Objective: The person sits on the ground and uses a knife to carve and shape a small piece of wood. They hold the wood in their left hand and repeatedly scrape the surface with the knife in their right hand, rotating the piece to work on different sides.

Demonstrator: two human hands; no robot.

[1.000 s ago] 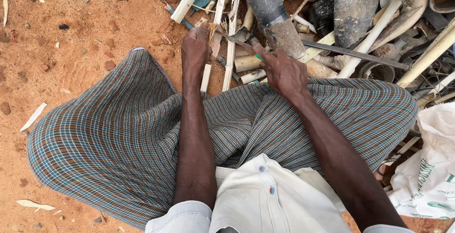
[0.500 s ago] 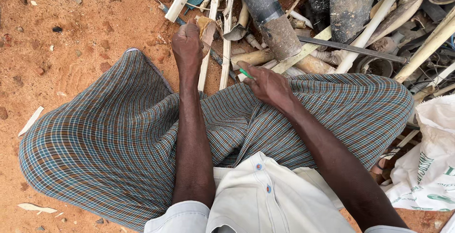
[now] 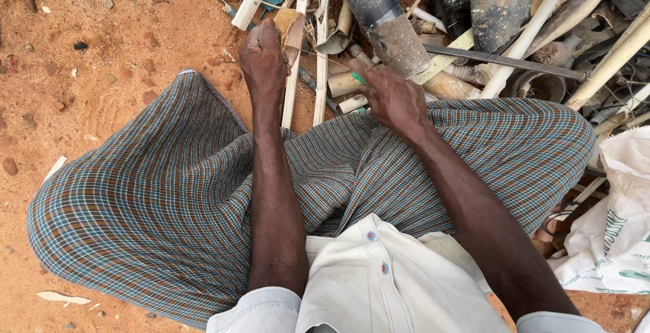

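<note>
the left hand (image 3: pixel 263 52) is closed on a tan, broken scrap of plastic (image 3: pixel 290 27) at the near edge of a heap of scrap pipes (image 3: pixel 504 42), and the scrap lies against a thin white strip (image 3: pixel 292 82) that runs toward the checked cloth (image 3: pixel 156 197) across the lap. the right hand (image 3: pixel 395 97) is curled shut on a small green-handled tool (image 3: pixel 357 78); only a short green tip shows past the knuckles, close to a short cream pipe piece (image 3: pixel 345 84).

as a judgement, the work goes best if the left hand pins the scrap firmly so it cannot twist, and the right hand brings the tool in low and away from the left fingers, since the two hands sit near each other among sharp broken edges. the heap looks loose, so anything pulled out may shift its neighbours.

the working end of the tool is hidden inside the fist, so its kind cannot be told. the left fingertips are covered by the scrap. the pipes run off the top and right, and a white sack (image 3: pixel 613 238) is cut off at the right edge.
</note>
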